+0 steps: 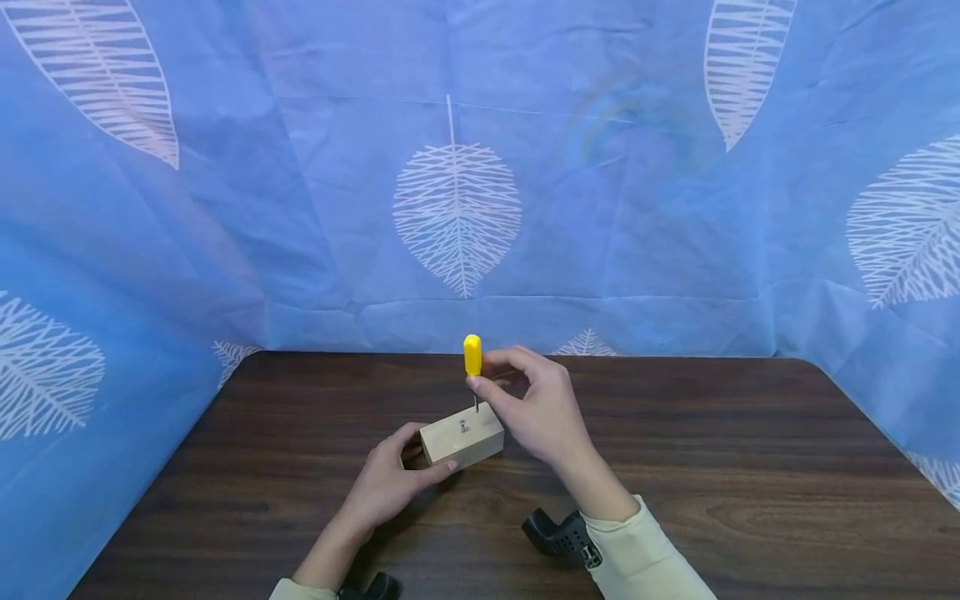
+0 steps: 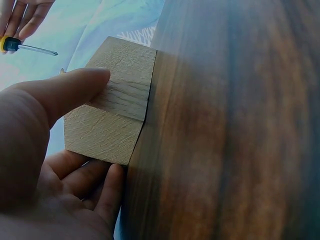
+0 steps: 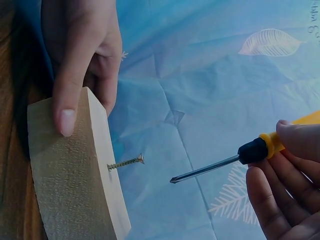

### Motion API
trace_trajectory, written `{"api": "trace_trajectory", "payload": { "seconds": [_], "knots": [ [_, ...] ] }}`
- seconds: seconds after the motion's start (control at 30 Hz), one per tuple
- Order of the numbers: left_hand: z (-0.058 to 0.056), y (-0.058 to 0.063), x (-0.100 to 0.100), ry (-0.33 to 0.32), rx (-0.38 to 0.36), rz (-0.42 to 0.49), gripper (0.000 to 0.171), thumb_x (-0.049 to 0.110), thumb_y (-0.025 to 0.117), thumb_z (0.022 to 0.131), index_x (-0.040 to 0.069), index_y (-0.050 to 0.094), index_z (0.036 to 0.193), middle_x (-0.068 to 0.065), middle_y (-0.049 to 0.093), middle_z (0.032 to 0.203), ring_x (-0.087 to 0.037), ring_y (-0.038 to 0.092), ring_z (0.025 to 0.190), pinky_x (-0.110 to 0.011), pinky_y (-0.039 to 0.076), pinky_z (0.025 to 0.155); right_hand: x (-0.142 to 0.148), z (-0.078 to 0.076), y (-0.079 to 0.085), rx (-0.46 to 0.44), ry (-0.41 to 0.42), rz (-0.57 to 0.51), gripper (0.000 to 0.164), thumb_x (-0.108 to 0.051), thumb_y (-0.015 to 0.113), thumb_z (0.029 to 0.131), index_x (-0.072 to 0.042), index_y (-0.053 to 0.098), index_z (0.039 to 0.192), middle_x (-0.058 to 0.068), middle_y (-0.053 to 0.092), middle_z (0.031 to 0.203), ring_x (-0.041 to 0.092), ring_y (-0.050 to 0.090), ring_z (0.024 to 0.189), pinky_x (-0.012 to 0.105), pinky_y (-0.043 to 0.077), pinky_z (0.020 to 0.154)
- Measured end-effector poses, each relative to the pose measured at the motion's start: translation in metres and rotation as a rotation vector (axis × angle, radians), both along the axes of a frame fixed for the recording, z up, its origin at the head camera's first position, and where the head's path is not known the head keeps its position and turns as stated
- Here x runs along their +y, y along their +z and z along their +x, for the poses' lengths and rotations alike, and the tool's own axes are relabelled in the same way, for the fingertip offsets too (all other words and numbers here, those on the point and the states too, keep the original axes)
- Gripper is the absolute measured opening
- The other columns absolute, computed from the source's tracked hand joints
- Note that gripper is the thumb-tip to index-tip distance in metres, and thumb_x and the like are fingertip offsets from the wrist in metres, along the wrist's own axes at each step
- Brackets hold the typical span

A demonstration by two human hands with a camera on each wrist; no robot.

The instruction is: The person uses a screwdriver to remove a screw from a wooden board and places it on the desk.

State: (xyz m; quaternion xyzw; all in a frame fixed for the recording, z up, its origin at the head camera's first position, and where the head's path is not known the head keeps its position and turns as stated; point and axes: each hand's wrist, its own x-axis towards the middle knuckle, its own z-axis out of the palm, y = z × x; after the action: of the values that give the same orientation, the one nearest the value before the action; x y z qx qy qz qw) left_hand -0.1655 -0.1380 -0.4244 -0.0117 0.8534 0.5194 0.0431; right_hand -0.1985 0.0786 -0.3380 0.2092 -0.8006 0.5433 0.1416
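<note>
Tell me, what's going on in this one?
A person's left hand grips a wooden block on the table, with a screw sticking up from its top face. Their right hand holds a yellow-handled screwdriver, tip pointing down. At this moment the tip is close to the screw but not touching it.
</note>
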Motion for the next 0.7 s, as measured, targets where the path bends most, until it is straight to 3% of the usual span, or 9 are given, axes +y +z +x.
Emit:
{"api": "trace_trajectory", "payload": {
  "seconds": [0.7],
  "knots": [
    [-0.0002, 0.0016, 0.0006, 0.004, 0.004, 0.003, 0.056, 0.038, 0.090, 0.088, 0.019, 0.069, 0.137, -0.012, 0.068, 0.143, -0.043, 0.064, 0.135, -0.064, 0.053, 0.106, -0.0038, -0.0005, -0.0010, -0.007, 0.032, -0.039, 0.021, -0.013, 0.085, 0.094, -0.012, 0.081, 0.115, 0.003, 0.079, 0.111, 0.018, 0.074, 0.102, 0.029, 0.062, 0.093]
  ]
}}
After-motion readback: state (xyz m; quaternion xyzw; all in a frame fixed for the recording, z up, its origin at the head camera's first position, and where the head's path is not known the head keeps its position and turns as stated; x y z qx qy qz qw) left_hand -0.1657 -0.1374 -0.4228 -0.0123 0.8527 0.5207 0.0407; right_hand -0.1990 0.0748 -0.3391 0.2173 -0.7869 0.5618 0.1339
